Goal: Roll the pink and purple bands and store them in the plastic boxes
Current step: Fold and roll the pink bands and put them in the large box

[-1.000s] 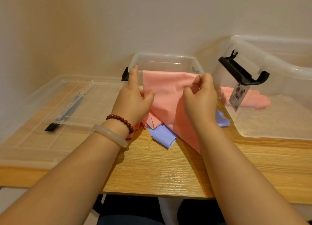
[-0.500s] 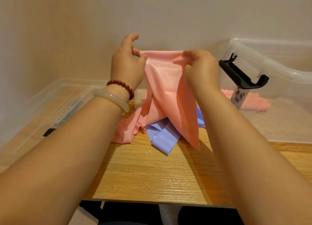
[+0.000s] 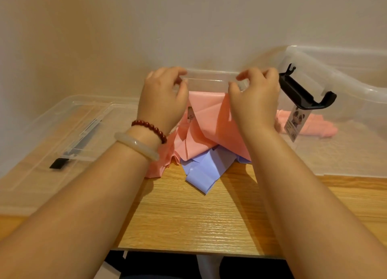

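Left hand (image 3: 165, 99) and right hand (image 3: 256, 100) pinch the pink band (image 3: 209, 121) — taut between both grips, creased folds draping below over the purple band (image 3: 204, 170).

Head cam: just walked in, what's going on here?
A person holds up a pink band by its top edge, left hand and right hand gripping one upper corner each, in front of the small clear box. Its lower end drapes onto the table over a crumpled purple band. Neither is rolled yet. A second pink band already lies in the large clear box on the right. A lid lies on the left.
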{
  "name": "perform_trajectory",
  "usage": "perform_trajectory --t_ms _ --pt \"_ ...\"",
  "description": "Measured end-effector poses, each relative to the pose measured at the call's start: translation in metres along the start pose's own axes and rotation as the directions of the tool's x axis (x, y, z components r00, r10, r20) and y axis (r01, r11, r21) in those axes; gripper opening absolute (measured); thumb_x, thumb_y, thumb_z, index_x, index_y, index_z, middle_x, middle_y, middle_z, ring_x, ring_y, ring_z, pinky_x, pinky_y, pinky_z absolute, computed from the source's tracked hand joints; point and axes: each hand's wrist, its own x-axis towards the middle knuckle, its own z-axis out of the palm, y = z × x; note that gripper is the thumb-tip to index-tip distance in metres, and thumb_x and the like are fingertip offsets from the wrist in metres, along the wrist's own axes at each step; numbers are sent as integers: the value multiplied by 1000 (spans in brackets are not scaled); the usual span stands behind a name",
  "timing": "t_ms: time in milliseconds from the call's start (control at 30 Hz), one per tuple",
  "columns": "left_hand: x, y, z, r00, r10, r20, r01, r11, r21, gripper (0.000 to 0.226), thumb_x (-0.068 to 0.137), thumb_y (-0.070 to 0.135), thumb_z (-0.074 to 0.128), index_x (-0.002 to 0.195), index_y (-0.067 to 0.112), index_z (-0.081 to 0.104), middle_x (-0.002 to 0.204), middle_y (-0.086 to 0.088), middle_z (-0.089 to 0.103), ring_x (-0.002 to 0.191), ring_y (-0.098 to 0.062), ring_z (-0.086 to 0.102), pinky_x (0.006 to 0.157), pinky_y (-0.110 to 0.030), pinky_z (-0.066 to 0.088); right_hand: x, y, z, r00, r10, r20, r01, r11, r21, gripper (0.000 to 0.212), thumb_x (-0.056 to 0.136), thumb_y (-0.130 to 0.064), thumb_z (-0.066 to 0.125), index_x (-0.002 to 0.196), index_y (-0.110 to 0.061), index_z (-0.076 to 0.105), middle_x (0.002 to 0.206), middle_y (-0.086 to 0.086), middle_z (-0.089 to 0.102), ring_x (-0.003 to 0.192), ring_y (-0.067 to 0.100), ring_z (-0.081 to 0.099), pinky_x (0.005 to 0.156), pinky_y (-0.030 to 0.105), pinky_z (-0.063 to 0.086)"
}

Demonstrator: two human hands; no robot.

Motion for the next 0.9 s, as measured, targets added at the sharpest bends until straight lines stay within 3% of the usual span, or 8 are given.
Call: perform_trajectory --t_ms 167,300,400,533,600,667,767,900 --pt "-34 10 5 900 -367 235 399 910 -107 27 86 39 68 99 18 58 80 12 58 77 -9 57 71 -26 48 -32 13 -7 977 212 -11 -210 973 96 22 91 -31 61 100 -15 48 116 9 50 107 32 50 88 40 41" --pt "-45 10 12 783 -443 436 576 781 -240 31 83 37 72 108 21 60 84 7 68 82 -12 64 77 -35 54 -45 19 -7 934 343 101 -353 929 113 35 89 -29 60 116 -10 48 117 9 54 104 29 52 83 39 44" --pt "-45 12 8 804 -427 414 575 734 -361 3 88 23 68 85 22 69 79 6 68 78 -12 62 79 -36 54 -43 19 -11 906 378 189 -410 895 174 37 89 -31 61 119 -11 50 98 0 55 89 22 49 71 31 39" --pt "-37 12 -2 847 -422 323 531 686 -497 9 94 23 59 86 24 63 85 -1 69 86 -26 67 84 -47 56 -43 23 -15 957 214 198 -258 936 238 31 86 -34 64 71 -8 57 66 2 48 68 17 42 56 31 30" --pt "-30 9 -6 859 -441 259 509 690 -515 10 95 27 55 86 26 60 74 3 65 74 -28 64 76 -44 56 -44 19 -18 964 179 196 -240 903 355 30 87 -34 65 65 -16 54 67 -2 49 65 12 42 55 28 32" --pt "-24 9 -9 874 -445 195 475 699 -534 11 97 27 53 87 27 58 67 9 60 62 -15 55 66 -35 49 -44 13 -20 949 206 238 -298 827 477 25 92 -32 61 71 -22 51 66 -11 51 63 6 43 57 25 36" --pt "-21 13 -16 864 -425 271 497 628 -599 10 97 26 53 103 29 60 86 5 66 68 -8 59 61 -28 46 -42 8 -23 919 168 356 -366 697 617 5 92 -23 60 90 -26 57 67 -16 60 64 4 55 63 26 43" --pt "-25 10 -22 857 -317 406 514 598 -616 61 80 11 54 136 33 46 77 1 62 69 -14 55 60 -27 46 -39 10 -25 927 86 366 -307 734 606 48 80 -10 55 116 -42 54 64 -10 54 66 13 52 64 32 42"
